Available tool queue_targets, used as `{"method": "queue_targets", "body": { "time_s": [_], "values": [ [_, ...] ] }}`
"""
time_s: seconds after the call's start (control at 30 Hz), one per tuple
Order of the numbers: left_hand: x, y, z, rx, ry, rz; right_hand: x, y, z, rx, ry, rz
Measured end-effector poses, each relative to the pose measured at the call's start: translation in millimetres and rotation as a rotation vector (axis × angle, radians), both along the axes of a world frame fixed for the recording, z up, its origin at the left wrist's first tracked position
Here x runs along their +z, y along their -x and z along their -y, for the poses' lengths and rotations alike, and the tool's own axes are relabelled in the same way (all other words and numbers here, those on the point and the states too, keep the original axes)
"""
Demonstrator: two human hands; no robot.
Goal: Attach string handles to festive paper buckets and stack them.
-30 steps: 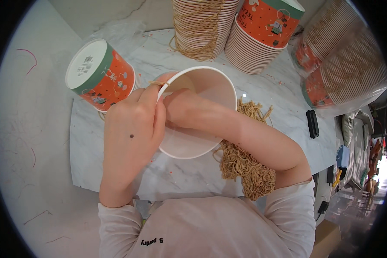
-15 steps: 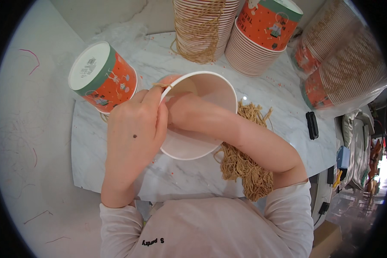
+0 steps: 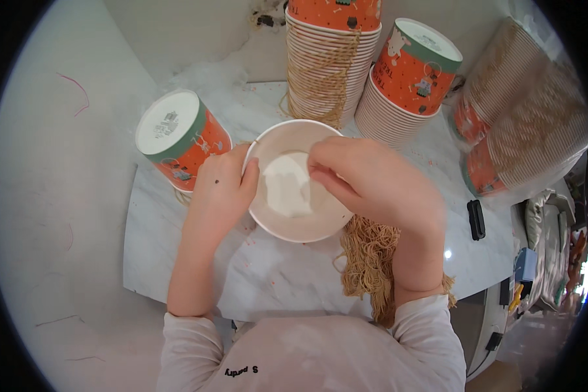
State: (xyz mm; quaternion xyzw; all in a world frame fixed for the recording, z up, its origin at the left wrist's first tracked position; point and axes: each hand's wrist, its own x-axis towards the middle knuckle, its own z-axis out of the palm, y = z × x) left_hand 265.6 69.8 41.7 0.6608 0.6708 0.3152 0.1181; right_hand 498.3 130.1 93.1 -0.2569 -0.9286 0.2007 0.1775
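Note:
An open white-lined paper bucket stands in front of me, its mouth toward me and its pale bottom visible. My left hand grips its left rim, thumb inside the wall and fingers outside. My right hand is over the right side of the mouth, fingertips bent together in a pinch just within the rim. Whatever they hold is hidden. A small dark hole shows in the wall below the right hand. Beneath the right forearm lies a bundle of tan twine cords.
An upturned orange-and-green bucket stands at left. Behind are a tall bucket stack draped with twine and a shorter stack. Plastic-wrapped stacks and a black clip-like object are at right on the marble-patterned table.
My right hand has drawn back from deep inside the bucket to its right rim. My left hand keeps hold of the left rim. The view has shifted slightly.

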Motion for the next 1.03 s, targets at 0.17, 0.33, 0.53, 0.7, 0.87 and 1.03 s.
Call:
{"method": "queue_targets", "body": {
  "time_s": [0.17, 0.33, 0.53, 0.7, 0.87, 1.03],
  "values": [
    [-17.2, 16.9, -15.4, 0.029, 0.071, 0.009, -5.2, -12.9, 6.8, 0.030, -0.016, 0.065],
    [-22.6, 23.0, -23.9, 0.068, 0.103, 0.258, -21.8, -3.0, 6.7, 0.113, 0.097, 0.248],
    [10.8, 32.7, -1.0, 0.141, 0.024, 0.510, -16.1, -5.1, 0.7, -0.019, 0.120, 0.255],
    [55.2, 40.0, 32.3, 0.053, 0.010, 0.603, -20.9, -12.9, -8.2, -0.071, 0.090, 0.207],
    [62.4, 80.1, 76.2, -0.292, -0.112, 0.830, -19.0, -14.2, -14.1, -0.084, 0.112, 0.226],
    [62.5, 41.4, 80.9, -0.378, -0.336, 0.931, -18.1, -5.3, -9.0, 0.039, -0.066, -0.101]
  ]
}}
